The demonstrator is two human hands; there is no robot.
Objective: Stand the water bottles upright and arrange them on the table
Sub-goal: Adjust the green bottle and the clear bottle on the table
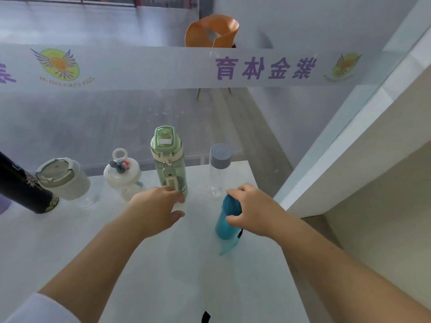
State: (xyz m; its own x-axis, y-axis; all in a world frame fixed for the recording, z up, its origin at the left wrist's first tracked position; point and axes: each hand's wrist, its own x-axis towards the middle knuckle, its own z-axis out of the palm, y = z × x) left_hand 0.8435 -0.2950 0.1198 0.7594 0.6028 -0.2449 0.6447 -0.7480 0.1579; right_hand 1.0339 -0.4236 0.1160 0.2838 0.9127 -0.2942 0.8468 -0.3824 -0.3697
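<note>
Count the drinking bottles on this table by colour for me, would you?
Black: 1, the black flask
Clear with a grey lid: 2, the wide cup and the slim clear bottle
White: 1, the white bottle
Green: 1, the green bottle
Teal: 1, the teal bottle, gripped by the right hand
Total: 6

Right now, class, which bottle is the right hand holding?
The teal bottle, gripped round its top by the right hand. It is the only blue-green one and stands nearer the person than the row along the table's far edge.
</note>
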